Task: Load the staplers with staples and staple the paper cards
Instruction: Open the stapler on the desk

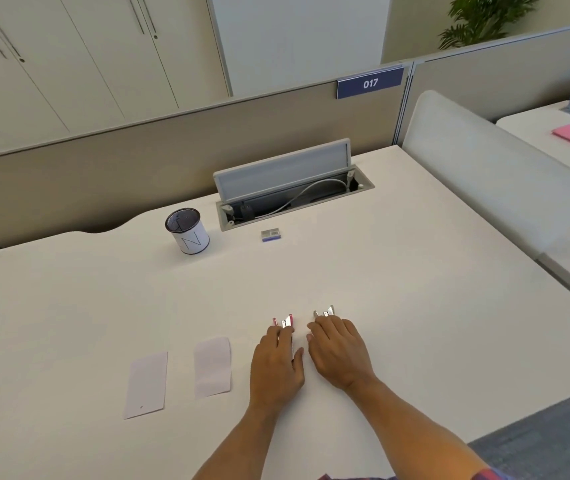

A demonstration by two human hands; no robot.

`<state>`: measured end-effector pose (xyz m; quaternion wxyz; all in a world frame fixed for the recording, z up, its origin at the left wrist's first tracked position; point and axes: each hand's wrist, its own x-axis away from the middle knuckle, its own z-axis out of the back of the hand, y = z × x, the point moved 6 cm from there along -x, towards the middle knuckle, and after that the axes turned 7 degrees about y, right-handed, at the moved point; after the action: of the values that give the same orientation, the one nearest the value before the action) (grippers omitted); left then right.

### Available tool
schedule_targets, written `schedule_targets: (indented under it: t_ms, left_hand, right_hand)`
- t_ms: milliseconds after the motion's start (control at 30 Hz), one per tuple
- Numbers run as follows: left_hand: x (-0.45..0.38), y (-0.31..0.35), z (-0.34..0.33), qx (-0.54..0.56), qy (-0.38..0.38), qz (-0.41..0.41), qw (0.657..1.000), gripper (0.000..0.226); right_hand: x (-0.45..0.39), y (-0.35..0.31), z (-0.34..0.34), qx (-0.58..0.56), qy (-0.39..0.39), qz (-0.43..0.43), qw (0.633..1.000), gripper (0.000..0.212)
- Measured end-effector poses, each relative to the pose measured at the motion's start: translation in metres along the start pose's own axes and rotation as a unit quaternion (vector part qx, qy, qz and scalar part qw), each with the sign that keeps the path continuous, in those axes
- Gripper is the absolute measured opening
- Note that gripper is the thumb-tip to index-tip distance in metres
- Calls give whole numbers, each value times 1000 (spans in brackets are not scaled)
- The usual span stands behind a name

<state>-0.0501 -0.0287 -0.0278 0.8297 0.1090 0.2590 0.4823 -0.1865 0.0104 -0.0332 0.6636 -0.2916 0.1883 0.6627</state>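
Observation:
Two small staplers lie side by side on the white desk. My left hand lies over the pink stapler, its fingers curled round the body; only the front end shows. My right hand covers the grey stapler the same way, with just the metal tip visible. Two pale paper cards lie flat to the left: one card beside my left hand, the other card further left. A small box of staples sits far ahead, near the cable hatch.
A white pen cup stands at the back left. Behind the staple box an open cable hatch has its lid raised. A partition wall runs along the desk's far edge, and a low white divider stands on the right.

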Motion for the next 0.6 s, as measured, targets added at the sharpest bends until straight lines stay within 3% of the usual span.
schedule_targets:
  t_ms: [200,333,500,600]
  left_hand:
    - [0,-4,3,46,-5,86,995,62]
    - [0,-6,8,77,-2,135,988,54]
    - [-3,-6,11,131,48,160,977,39]
    - [-1,-6,17,191,105,176,960,44]
  right_hand:
    - [0,-7,-2,-20,-9,6,1000,12]
    - [-15,-23,-5,-60,-26,-14,998,11]
    - [-28,-28,-20,-142,-96,-166,971,27]
    - [-26,-26,-37,-245,-202,-240,917,29]
